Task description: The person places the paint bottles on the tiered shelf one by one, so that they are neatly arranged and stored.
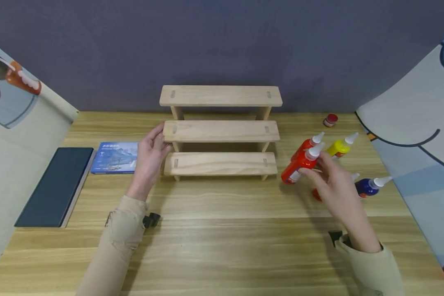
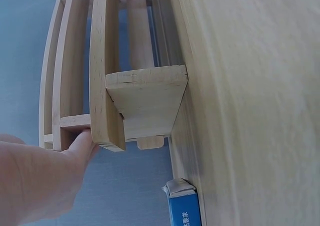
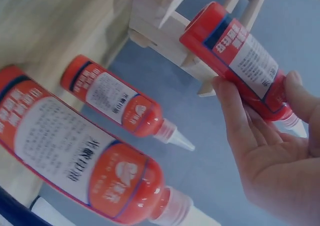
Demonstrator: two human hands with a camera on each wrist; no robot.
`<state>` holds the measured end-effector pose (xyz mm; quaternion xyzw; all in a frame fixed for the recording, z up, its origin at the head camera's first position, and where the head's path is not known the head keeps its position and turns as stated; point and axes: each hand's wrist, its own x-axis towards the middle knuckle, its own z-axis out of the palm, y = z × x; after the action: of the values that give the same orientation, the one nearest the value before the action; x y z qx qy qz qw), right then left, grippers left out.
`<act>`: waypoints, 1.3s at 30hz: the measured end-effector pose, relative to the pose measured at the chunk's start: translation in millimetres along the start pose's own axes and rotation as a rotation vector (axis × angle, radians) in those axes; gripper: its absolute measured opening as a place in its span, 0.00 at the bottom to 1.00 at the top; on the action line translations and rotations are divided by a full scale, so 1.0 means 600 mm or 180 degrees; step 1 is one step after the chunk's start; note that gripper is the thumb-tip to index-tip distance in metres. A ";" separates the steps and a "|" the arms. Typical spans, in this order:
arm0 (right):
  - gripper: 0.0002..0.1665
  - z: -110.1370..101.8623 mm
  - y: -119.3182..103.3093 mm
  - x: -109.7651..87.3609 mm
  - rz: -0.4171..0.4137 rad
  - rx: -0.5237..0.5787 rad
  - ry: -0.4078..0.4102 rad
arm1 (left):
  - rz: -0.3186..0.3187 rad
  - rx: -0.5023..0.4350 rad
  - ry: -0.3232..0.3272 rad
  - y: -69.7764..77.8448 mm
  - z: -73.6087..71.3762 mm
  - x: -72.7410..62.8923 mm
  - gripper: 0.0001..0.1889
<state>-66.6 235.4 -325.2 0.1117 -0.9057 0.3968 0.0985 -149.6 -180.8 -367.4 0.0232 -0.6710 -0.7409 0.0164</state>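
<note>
A pale wooden three-step rack [image 1: 222,164] stands against the back wall. My left hand [image 1: 151,152] grips the left end of its middle step, the thumb tucked beneath the board in the left wrist view. In my right hand [image 1: 334,183] is a red paint bottle [image 3: 235,60], pinched between thumb and fingers and tilted, its white nozzle up, just right of the rack. Behind it stands another red bottle [image 1: 306,144]. The right wrist view also has a closer red bottle [image 3: 80,151], mostly covered by my hand in the head view.
A yellow bottle [image 1: 338,149], a dark blue bottle [image 1: 368,187] and a small red jar [image 1: 330,120] stand on the right of the wood-grain table [image 1: 222,246]. On the left lie a blue picture box [image 1: 114,158] and a dark book [image 1: 55,187]. A grey-blue wall [image 1: 222,45] closes the back.
</note>
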 end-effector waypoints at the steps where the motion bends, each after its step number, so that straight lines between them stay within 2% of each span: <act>1: 0.26 -0.001 -0.002 0.003 -0.0024 0.0019 0.0003 | 0.0001 0.0001 0.0004 0.000 0.000 0.000 0.27; 17: 0.27 -0.001 -0.036 0.057 -0.0055 0.0136 0.0217 | 0.0028 -0.0045 0.0049 -0.003 0.001 -0.002 0.26; 23: 0.28 0.010 -0.046 0.086 0.0084 0.0247 0.0320 | 0.0041 -0.0058 0.0056 -0.002 0.001 -0.002 0.27; 30: 0.27 0.025 -0.047 0.120 0.0014 0.0435 0.0486 | 0.0025 -0.0055 0.0041 -0.005 0.000 -0.002 0.27; 39: 0.28 0.041 -0.051 0.154 0.0074 0.0591 0.0608 | 0.0054 -0.0052 0.0024 -0.004 0.001 -0.003 0.27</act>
<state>-148.3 185.8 -295.6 0.0716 -0.8529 0.4888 0.1689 -148.0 -180.0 -369.9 0.0202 -0.6650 -0.7462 0.0254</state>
